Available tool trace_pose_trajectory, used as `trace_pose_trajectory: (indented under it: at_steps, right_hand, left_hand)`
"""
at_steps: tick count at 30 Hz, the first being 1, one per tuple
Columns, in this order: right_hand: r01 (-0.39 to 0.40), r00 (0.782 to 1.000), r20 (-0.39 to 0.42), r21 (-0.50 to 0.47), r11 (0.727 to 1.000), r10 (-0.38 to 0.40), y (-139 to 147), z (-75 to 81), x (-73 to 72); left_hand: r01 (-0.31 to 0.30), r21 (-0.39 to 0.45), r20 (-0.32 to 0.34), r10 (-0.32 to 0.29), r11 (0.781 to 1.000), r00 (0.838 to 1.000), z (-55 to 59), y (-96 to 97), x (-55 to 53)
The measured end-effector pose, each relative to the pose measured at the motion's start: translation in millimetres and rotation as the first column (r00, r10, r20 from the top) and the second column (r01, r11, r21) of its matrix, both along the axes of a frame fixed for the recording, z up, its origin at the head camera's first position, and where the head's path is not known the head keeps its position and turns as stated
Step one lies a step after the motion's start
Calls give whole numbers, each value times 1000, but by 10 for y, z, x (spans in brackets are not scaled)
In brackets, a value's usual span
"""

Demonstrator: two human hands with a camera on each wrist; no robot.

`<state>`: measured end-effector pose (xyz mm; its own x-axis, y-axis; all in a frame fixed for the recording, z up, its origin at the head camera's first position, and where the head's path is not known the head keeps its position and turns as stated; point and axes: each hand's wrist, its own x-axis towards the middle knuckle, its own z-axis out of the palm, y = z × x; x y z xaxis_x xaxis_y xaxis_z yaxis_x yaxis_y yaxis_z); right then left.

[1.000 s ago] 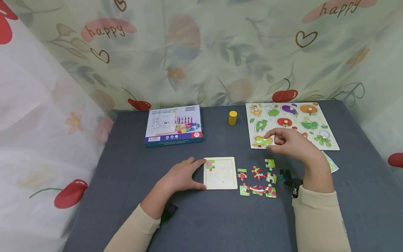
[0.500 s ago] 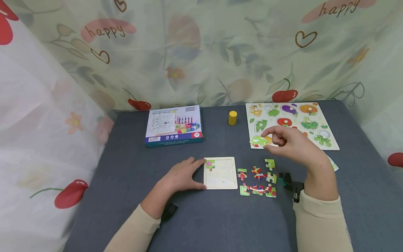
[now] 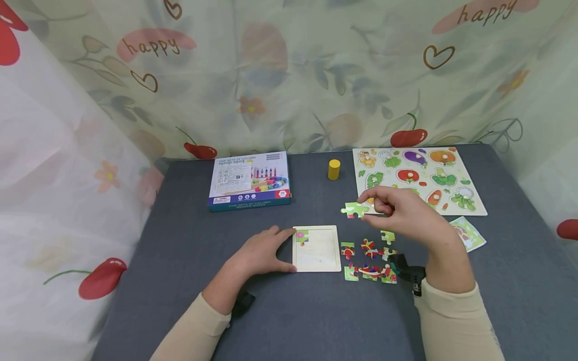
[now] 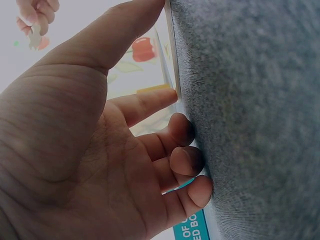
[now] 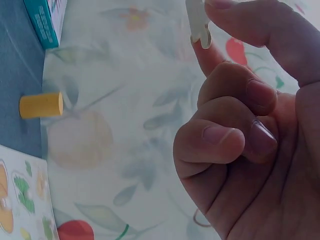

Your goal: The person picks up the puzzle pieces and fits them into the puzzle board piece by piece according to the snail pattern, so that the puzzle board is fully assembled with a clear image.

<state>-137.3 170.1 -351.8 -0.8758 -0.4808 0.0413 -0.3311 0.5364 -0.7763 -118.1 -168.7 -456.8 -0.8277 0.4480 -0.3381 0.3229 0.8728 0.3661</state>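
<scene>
In the head view my right hand (image 3: 399,215) pinches a green jigsaw piece (image 3: 353,208) between thumb and index finger, raised above the table. The right wrist view shows the pale back of this puzzle piece (image 5: 199,25), the other fingers curled into the palm. My left hand (image 3: 262,250) touches the left side of a square wooden puzzle tray (image 3: 321,258), index finger at its top corner and thumb at the bottom one. One piece with a pink flower (image 3: 302,234) lies in the tray's upper left corner. Several loose jigsaw pieces (image 3: 369,271) lie to the tray's right.
A vegetable puzzle board (image 3: 444,178) lies at the back right, with a small picture card (image 3: 469,233) in front of it. Further left stand a yellow cylinder (image 3: 333,169) and a boxed bead set (image 3: 250,179). A patterned curtain (image 3: 289,75) hangs behind the table.
My right hand has moved left, carrying the jigsaw piece off the vegetable board's corner towards the tray. More of the picture card shows now. My left hand stays in place.
</scene>
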Motion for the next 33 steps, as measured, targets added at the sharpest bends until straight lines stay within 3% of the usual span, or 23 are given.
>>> trace_pose_trajectory:
  at_steps: [11, 20, 33]
  right_hand:
    - [-75, 997, 3, 24, 997, 74, -243, -147, -52]
    - [-80, 996, 33, 75, 994, 77, -414, -354, -159]
    - [-122, 984, 143, 102, 987, 107, -624, -689, -273]
  left_hand:
    - [-5, -5, 7, 5, 1000, 1000, -1, 8, -13]
    - [-17, -6, 19, 17, 1000, 1000, 6, 11, -14]
    - [-18, -1, 18, 18, 1000, 1000, 10, 8, -17]
